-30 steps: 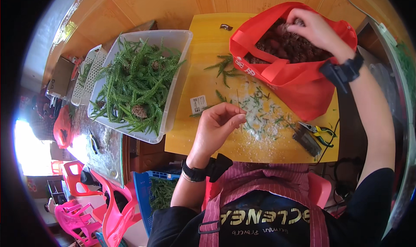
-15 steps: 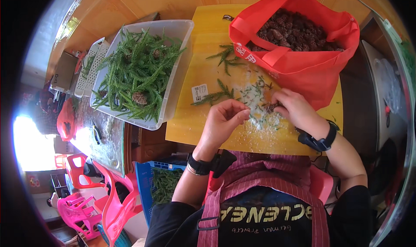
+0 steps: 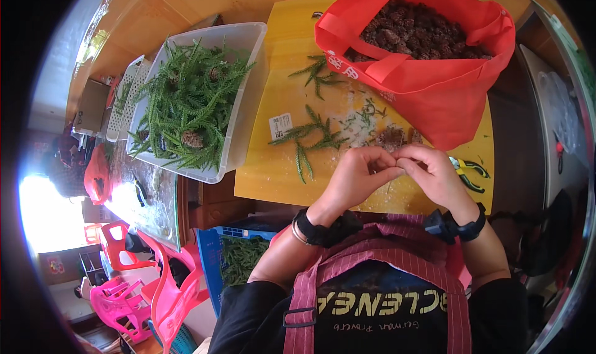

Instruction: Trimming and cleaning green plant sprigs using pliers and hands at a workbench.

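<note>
My left hand [image 3: 363, 177] and my right hand [image 3: 433, 175] meet fingertip to fingertip over the near part of the yellow board. Both are closed in a pinch, and a thin strand [image 3: 389, 185] shows faintly below the fingers. Just beyond the fingertips is a brown pine cone [image 3: 390, 138]; whether the strand joins it is hidden. White flakes [image 3: 357, 127] and bits of green are scattered past the hands. Left of my left hand lie green artificial pine sprigs [image 3: 307, 133], and another sprig [image 3: 316, 76] is farther back. Yellow-and-black pliers [image 3: 470, 172] rest right of my right hand.
A clear plastic bin [image 3: 245, 115] of green sprigs and several cones stands left of the yellow board [image 3: 273, 186]. A red bag [image 3: 441, 96] full of cones fills the back right. A white label [image 3: 280, 125] lies near the bin. Below left is a blue crate [image 3: 211, 267].
My left hand has moved right and my right hand has drawn nearer, so their fingertips now meet. The pliers and more of the sprigs have come into sight. The view has shifted slightly.
</note>
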Available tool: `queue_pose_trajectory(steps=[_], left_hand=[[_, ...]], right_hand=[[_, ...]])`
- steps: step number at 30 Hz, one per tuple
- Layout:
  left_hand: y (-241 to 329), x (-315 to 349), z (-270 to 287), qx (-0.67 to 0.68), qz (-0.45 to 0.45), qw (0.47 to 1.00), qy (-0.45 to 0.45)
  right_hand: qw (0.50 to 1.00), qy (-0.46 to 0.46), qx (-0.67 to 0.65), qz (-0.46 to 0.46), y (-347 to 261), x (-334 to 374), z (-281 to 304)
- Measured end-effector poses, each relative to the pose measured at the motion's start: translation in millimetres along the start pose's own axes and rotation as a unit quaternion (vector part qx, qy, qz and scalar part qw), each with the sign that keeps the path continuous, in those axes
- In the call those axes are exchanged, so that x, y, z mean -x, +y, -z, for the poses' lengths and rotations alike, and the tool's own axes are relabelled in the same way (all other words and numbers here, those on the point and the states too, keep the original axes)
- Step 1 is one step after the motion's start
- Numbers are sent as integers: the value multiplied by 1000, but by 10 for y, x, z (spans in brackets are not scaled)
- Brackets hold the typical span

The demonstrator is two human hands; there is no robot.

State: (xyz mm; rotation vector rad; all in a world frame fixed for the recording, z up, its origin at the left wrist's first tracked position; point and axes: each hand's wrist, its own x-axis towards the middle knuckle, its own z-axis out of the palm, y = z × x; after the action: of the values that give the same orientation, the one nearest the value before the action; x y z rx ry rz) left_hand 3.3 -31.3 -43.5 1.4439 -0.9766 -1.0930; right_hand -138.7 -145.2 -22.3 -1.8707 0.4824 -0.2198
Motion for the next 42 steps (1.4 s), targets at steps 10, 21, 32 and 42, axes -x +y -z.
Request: queue_pose_trajectory(steps=[10, 21, 32, 42], left_hand=[[47, -228, -142, 64, -16, 996, -52], [-90, -525, -104, -548, -60, 831, 69], [144, -212, 162, 173, 4, 985, -20], [220, -8, 43, 332, -44, 942, 2]], right_hand=[[973, 108, -202, 2, 115, 166, 114], [954, 156, -257, 3, 97, 265, 223], [972, 162, -165, 50, 19, 341, 222], [975, 190, 7, 115, -149, 312, 39]])
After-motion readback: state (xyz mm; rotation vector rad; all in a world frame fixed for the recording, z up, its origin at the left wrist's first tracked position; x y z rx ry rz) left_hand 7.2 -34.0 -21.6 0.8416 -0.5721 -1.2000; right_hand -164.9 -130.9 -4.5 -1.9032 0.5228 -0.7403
